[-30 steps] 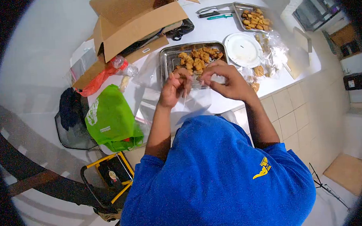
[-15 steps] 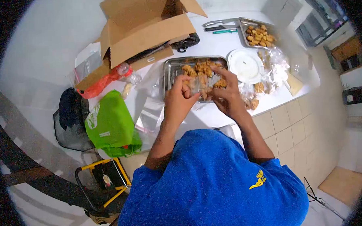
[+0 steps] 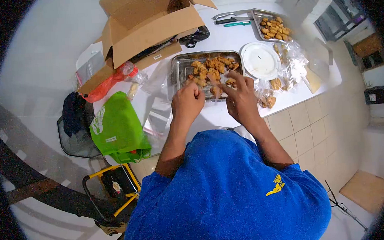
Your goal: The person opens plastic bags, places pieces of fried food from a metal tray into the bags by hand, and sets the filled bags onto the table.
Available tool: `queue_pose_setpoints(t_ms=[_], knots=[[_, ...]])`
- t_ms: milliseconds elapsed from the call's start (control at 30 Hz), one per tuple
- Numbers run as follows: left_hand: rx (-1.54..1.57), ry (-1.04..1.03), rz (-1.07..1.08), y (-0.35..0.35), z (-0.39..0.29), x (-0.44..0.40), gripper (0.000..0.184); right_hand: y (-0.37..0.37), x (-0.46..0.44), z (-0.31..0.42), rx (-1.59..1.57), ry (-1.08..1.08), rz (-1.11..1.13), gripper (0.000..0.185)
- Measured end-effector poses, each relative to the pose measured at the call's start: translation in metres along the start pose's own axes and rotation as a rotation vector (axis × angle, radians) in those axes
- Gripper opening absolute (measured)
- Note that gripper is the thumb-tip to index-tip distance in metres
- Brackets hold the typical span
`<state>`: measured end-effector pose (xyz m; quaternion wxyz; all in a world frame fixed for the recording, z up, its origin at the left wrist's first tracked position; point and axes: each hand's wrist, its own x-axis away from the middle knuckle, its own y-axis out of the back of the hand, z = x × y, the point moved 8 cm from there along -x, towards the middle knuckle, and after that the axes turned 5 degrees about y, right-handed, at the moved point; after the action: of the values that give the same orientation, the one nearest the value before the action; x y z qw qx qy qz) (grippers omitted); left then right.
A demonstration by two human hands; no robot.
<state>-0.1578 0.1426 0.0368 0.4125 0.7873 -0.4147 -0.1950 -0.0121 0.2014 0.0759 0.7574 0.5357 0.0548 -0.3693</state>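
A clear plastic bag (image 3: 214,85) hangs between my two hands, over the near side of a metal tray (image 3: 176,71). My left hand (image 3: 188,102) is closed, its fingertips pinching the left side of the bag. At the other side, my right hand (image 3: 242,101) appears to pinch the bag between thumb and index finger, the other fingers raised; its thumb is mostly hidden. Brown fried pieces (image 3: 215,65) lie in the tray beyond the hands and show through the thin plastic. What, if anything, is inside the bag is hard to make out.
Right of the tray are a white plate (image 3: 261,62), filled clear bags (image 3: 284,79) and a second tray of fried pieces (image 3: 275,29). Knives (image 3: 232,20) lie behind. At left stand an open cardboard box (image 3: 154,33), a green bag (image 3: 117,127) and flat plastic bags (image 3: 157,120).
Both hands have turned and lowered slightly toward me with the plastic bag. My left hand has closed more tightly, and the right fingers have shifted. The whole view has tilted a little.
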Motion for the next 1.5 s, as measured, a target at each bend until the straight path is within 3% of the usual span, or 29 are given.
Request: queue_pose_setpoints(t_ms=[100,200,333,433,533,633,733,933,1033,1133,1167,1267,1300,1433,1500], knots=[[-0.039,-0.032,0.006,-0.004,-0.003,0.001,0.020,0.005,-0.003,0.017,-0.368,-0.014,0.063,0.037],[-0.029,-0.068,0.038,-0.014,-0.001,0.000,0.018,-0.031,0.008,0.007,-0.487,-0.080,0.252,0.033],[0.028,-0.041,0.100,-0.020,0.002,0.000,0.013,-0.038,0.017,-0.004,-0.346,-0.161,0.280,0.027],[0.039,-0.066,0.117,-0.025,0.005,0.003,0.014,-0.019,0.011,0.010,-0.336,-0.046,0.184,0.026],[0.036,-0.122,0.108,-0.024,0.000,0.006,0.016,-0.012,0.011,0.027,-0.379,0.233,0.059,0.024],[0.017,-0.110,0.125,-0.025,0.002,0.004,0.016,-0.030,0.017,0.014,-0.291,0.027,0.306,0.019],[0.045,-0.092,0.114,-0.023,0.003,0.003,0.016,-0.037,0.021,0.010,-0.309,-0.021,0.397,0.022],[0.095,-0.104,0.097,-0.024,-0.003,0.007,0.016,-0.054,0.025,0.007,-0.213,-0.032,0.480,0.031],[0.107,-0.115,0.078,-0.020,-0.007,0.009,0.017,-0.068,0.030,-0.004,-0.280,-0.053,0.476,0.031],[0.059,-0.138,0.056,-0.022,-0.007,0.009,0.018,-0.070,0.029,-0.013,-0.554,-0.032,0.321,0.035],[0.032,-0.150,0.047,-0.023,-0.007,0.009,0.018,-0.085,0.037,-0.025,-0.676,-0.227,0.467,0.040],[0.047,-0.107,0.130,-0.025,-0.013,0.012,0.018,-0.108,0.053,-0.039,-1.394,-0.700,0.493,0.042],[0.069,-0.108,0.147,-0.028,-0.013,0.014,0.019,-0.091,0.044,-0.024,-1.544,-0.729,0.428,0.042],[0.144,-0.218,0.193,-0.043,-0.014,0.022,0.028,-0.121,0.065,-0.030,-1.359,-0.718,0.569,0.047],[0.250,-0.242,0.204,-0.040,-0.014,0.025,0.035,-0.129,0.069,-0.038,-1.365,-0.743,0.520,0.044]])
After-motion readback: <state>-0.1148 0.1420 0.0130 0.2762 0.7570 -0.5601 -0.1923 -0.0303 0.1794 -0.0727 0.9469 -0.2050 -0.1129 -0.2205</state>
